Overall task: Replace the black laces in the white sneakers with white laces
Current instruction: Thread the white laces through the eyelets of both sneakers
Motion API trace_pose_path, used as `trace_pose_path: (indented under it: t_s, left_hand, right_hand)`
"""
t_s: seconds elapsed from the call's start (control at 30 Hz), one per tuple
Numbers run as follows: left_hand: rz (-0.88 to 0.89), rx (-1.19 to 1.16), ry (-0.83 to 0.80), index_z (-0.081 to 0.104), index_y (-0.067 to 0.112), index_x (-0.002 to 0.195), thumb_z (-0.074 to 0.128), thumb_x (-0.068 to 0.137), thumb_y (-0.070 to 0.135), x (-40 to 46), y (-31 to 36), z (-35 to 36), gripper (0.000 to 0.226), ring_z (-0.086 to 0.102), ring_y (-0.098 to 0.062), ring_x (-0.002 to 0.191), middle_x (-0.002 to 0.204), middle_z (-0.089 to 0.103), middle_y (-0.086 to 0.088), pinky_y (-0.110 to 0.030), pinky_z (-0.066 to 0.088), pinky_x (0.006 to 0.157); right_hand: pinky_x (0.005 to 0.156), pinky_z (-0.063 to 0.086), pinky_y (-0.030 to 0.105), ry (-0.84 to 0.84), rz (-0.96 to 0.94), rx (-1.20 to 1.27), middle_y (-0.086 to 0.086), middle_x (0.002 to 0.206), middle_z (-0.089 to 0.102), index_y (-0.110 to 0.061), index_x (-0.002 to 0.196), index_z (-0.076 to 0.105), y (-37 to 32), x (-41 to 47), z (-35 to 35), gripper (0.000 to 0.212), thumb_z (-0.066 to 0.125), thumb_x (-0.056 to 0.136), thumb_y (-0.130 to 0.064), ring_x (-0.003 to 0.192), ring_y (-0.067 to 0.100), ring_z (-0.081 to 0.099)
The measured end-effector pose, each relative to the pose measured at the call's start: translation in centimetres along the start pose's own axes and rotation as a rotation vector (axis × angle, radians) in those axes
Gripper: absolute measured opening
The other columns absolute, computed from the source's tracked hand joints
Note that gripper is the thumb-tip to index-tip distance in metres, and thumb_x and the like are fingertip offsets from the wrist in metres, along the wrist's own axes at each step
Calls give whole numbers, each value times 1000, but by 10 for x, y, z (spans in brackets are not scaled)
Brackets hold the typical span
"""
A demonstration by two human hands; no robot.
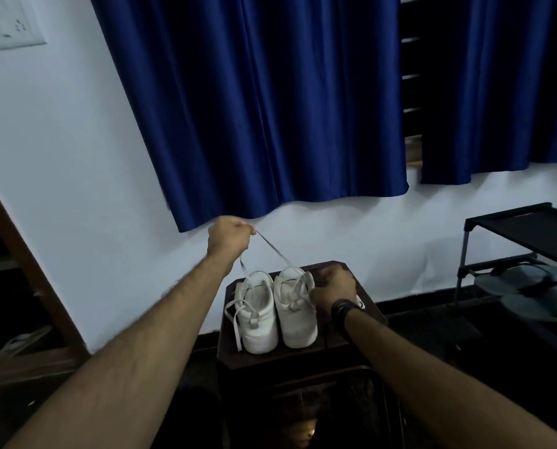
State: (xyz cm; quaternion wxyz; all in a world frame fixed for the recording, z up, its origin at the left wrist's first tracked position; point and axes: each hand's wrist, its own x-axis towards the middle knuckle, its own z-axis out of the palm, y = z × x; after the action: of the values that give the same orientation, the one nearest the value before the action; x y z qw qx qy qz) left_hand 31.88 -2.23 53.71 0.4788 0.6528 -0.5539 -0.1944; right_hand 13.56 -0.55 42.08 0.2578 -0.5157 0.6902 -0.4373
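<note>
Two white sneakers (278, 311) stand side by side, touching, heels toward the camera, on a small dark wooden bench (306, 354) at about 6 o'clock of centre.

Right-hand sneaker (296, 311): a white lace (275, 249) is threaded through it. One strand runs taut from the eyelet area up toward 11 o'clock to the left hand (229, 238); a second strand drops from the same hand to the shoes.

Left-hand sneaker (260, 314): white lace ends (236, 319) hang loose over its outer side at 9 o'clock, drooping to the bench top.

Left grip: fingers curled into a fist, clamped on the lace, raised above the shoes in front of the wall.

Right hand (332, 288): resting on the right-hand sneaker at its 3 o'clock side, fingers curled down against the upper. Whether it pinches lace or only steadies the shoe, I cannot tell; the fingertips are hidden. Dark bands (343, 308) on the wrist.

Surroundings: pale wall (76, 157) behind the bench. Blue curtain (270, 108) at 12 o'clock, a second panel at 2 o'clock, dark window slats in the gap between them. Dark rack (513, 241) at 3 o'clock with grey sandals (530, 286) on its lower tier. Brown wooden frame (27, 254) at 9 o'clock. White switch plate (8, 24) at 10 o'clock. Light is dim.
</note>
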Motion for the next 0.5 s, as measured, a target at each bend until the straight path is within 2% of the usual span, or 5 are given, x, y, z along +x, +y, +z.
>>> trace_pose_path:
  t_s: [0.07, 0.13, 0.23, 0.37, 0.5]
  left_hand:
    - [31, -42, 16, 73, 18, 70, 63, 88, 11, -3, 9, 2, 21, 58, -19, 63, 74, 68, -2, -25, 46, 63]
    - [80, -82, 15, 74, 16, 71, 63, 88, 10, -4, 18, 3, 21, 57, -14, 61, 80, 72, 4, -24, 49, 64]
    - [159, -106, -3, 76, 14, 73, 62, 89, 8, -3, 31, 4, 21, 56, -7, 59, 79, 73, 7, -23, 52, 67]
    - [196, -191, 90, 75, 18, 71, 62, 88, 6, 2, 45, -3, 25, 59, -7, 71, 79, 72, 9, -31, 56, 87]
    - [164, -283, 204, 71, 25, 64, 58, 83, 8, 11, 55, -23, 29, 62, -16, 73, 70, 68, 4, -40, 58, 87]
  right_hand:
    - [83, 52, 32, -5, 15, 8, 13, 93, 71, -8, 88, 73, 2, -6, 5, 21, 69, 84, -28, 94, 27, 65]
    - [74, 51, 26, -26, 41, 24, 6, 78, 71, -13, 77, 71, 4, -4, 12, 26, 67, 82, -38, 83, 22, 65]
    - [67, 41, 21, -73, 81, 66, 0, 84, 71, -17, 89, 71, 2, -1, 18, 26, 69, 80, -41, 85, 18, 66]
    - [46, 32, 19, -145, 139, 58, 0, 71, 59, -15, 65, 58, 2, 5, 13, 28, 73, 79, -35, 71, 17, 55]
    - [44, 31, 17, -175, 183, 58, 2, 70, 61, -16, 64, 59, 5, 6, 16, 24, 73, 79, -29, 60, 12, 54]
